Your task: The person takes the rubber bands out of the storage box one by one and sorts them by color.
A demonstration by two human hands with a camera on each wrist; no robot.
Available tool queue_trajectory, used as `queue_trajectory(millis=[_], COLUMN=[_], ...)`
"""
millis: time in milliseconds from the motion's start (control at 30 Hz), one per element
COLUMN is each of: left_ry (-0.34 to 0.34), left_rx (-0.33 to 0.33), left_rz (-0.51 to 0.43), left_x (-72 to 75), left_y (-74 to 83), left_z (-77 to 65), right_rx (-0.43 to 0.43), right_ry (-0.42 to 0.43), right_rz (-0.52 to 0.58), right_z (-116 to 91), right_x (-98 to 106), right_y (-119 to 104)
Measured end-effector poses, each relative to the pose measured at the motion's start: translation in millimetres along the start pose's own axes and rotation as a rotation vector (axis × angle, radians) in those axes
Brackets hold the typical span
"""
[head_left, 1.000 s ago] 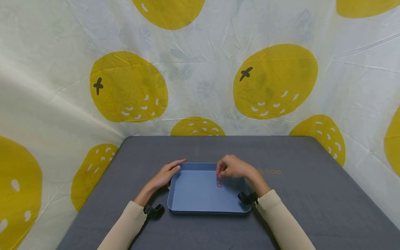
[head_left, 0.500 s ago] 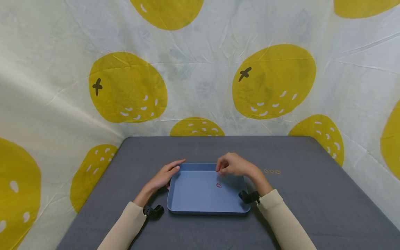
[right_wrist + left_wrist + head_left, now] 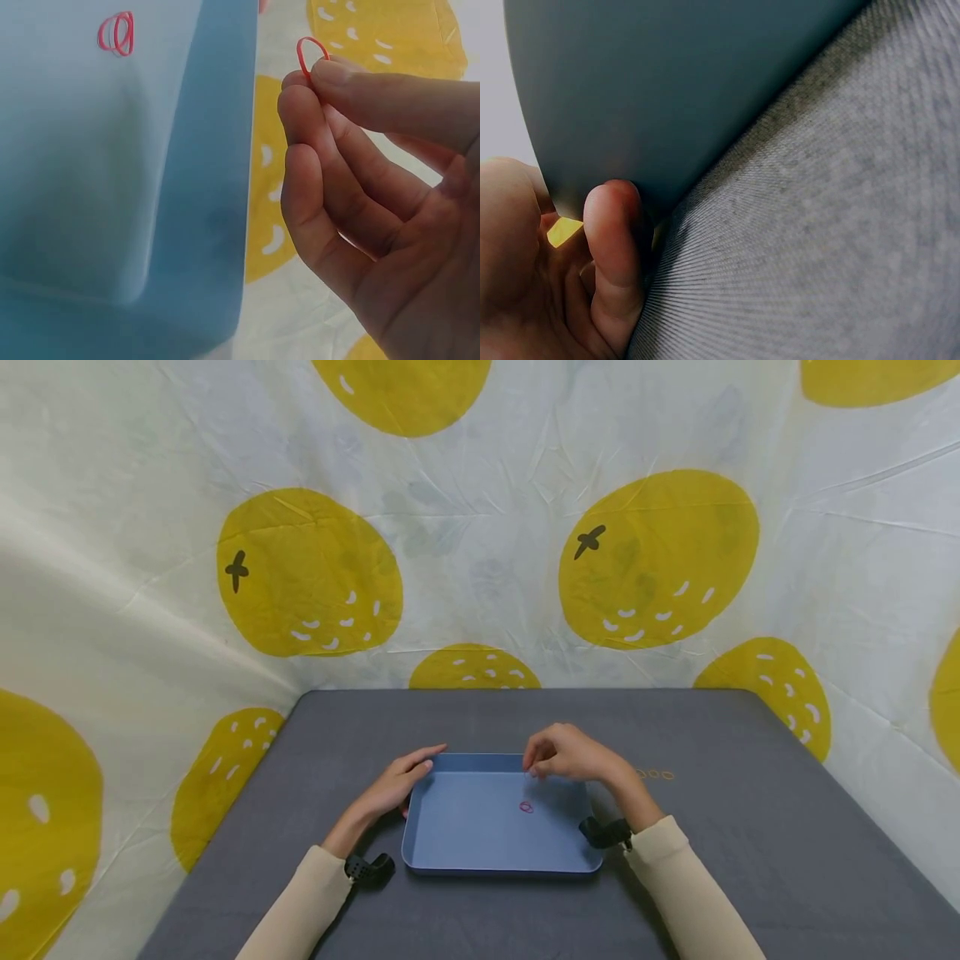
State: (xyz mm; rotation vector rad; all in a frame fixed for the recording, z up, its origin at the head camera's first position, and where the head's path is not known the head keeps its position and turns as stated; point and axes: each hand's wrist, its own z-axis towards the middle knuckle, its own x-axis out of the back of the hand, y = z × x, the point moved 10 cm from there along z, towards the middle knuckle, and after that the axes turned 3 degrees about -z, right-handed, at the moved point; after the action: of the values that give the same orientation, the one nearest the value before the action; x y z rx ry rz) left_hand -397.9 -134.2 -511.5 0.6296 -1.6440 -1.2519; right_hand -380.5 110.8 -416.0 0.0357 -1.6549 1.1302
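Observation:
My left hand (image 3: 390,783) holds the far left corner of a shallow blue tray (image 3: 472,831), its index finger stretched along the far rim. In the left wrist view a curled finger (image 3: 613,240) touches the tray's outer wall. Over the far right part of the tray is my right hand (image 3: 570,755), pinching a red rubber band (image 3: 301,51) between thumb and fingertips. Below it, on the tray floor, red rubber bands (image 3: 527,807) lie overlapping; they look like two loops in the right wrist view.
Several orange rubber bands (image 3: 655,774) lie in a row on the grey table (image 3: 720,843) right of the tray, partly behind my right wrist. A white sheet with yellow fruit prints (image 3: 480,568) hangs behind the table.
My right hand has risen slightly and shifted a little right, away from the red bands on the tray floor. My left hand and the tray stay in place.

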Motion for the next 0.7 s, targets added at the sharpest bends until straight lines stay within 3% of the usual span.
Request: queue_trajectory(millis=[700], left_ry=[0.000], left_rx=[-0.002], left_rz=[0.004], left_x=[-1.4], left_y=[-1.4], left_z=[0.6], right_rx=[-0.105], right_ry=[0.082], right_rz=[-0.021], right_z=[-52], right_x=[40], right_y=[39])
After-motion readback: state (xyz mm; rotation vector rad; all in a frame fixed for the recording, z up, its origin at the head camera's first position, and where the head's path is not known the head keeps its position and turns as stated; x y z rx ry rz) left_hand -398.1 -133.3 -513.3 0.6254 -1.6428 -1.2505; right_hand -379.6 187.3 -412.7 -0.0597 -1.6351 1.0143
